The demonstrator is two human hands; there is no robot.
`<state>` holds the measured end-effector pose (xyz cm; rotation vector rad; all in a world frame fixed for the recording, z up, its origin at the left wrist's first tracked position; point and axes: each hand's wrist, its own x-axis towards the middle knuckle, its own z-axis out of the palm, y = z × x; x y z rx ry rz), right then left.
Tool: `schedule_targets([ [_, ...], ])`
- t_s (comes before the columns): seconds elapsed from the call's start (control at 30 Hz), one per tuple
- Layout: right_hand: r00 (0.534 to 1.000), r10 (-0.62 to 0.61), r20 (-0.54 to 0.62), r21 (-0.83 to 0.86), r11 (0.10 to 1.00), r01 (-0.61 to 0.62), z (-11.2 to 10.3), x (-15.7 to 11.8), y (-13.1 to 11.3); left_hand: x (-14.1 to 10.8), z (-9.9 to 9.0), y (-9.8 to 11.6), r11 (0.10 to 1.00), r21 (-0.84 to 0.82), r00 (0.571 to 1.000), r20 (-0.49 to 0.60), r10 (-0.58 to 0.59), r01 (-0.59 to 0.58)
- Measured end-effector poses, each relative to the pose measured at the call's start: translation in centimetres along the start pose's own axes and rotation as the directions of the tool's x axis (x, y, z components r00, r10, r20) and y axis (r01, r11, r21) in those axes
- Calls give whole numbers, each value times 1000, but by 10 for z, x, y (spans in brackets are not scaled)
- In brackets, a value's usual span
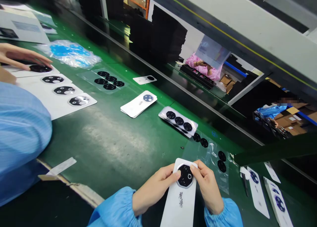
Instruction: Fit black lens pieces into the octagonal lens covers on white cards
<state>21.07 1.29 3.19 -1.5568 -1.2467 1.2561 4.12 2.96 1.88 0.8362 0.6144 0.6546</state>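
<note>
A white phone-shaped panel (178, 207) with dark lettering is held upright toward me at the bottom centre. Near its top sits a round black camera sticker (185, 177) inside a silver ring. My left hand (157, 184) grips the panel's left edge, thumb on the black disc. My right hand (206, 184) holds the upper right edge, its thumb touching the disc's rim. Just beyond my hands lies a clear film (214, 177) bearing several black discs (222, 161). A stack of sticker strips (177, 121) rests farther back.
At left, a co-worker's hand (22, 58) touches white panels (61, 103). Another phone-shaped panel pile (135, 106) lies mid-table, near a film of black discs (109, 80) and a plastic bag (70, 53). More panels (279, 204) and a dark slim tool (244, 184) lie at right.
</note>
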Motion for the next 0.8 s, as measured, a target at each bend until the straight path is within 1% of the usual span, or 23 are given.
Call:
schedule_targets([
  [0.07, 999, -48, -5, -41, 998, 48, 2, -2, -3, 4, 3, 2, 997, 63, 997, -65, 40, -35],
  [0.17, 993, -115, -11, -104, 988, 113, 5, -9, -6, 9, 8, 3, 989, 133, 981, -172, 93, -70],
  [0.27, 996, -77, 34, -63, 995, 79, 3, -20, -2, 13, 11, 3, 990, 123, 973, -208, 95, -70],
  [0.33, 995, -75, 62, -49, 996, 78, 0, -29, 9, 15, 12, 4, 992, 94, 968, -228, 104, -85],
  [0.4, 993, -103, 51, -91, 990, 107, -3, -39, 23, 16, 13, 6, 993, 37, 967, -225, 119, -114],
  [0.43, 993, -115, 28, -117, 986, 117, -3, -44, 30, 16, 14, 7, 993, 4, 971, -208, 118, -120],
  [0.53, 985, -156, -72, -197, 970, 140, -3, -58, 45, 15, 19, 9, 995, -68, 991, -119, 62, -71],
  [0.6, 971, -198, -132, -263, 952, 158, -2, -64, 47, 14, 23, 9, 995, -83, 996, -82, 42, -49],
  [0.63, 961, -223, -164, -298, 940, 167, -1, -66, 47, 13, 25, 8, 995, -85, 996, -79, 51, -58],
  [0.7, 937, -274, -218, -358, 915, 184, 1, -69, 44, 13, 29, 7, 993, -81, 993, -86, 77, -84],
  [0.8, 905, -333, -266, -417, 886, 203, 3, -70, 39, 12, 37, 3, 990, -60, 985, -123, 119, -127],
])
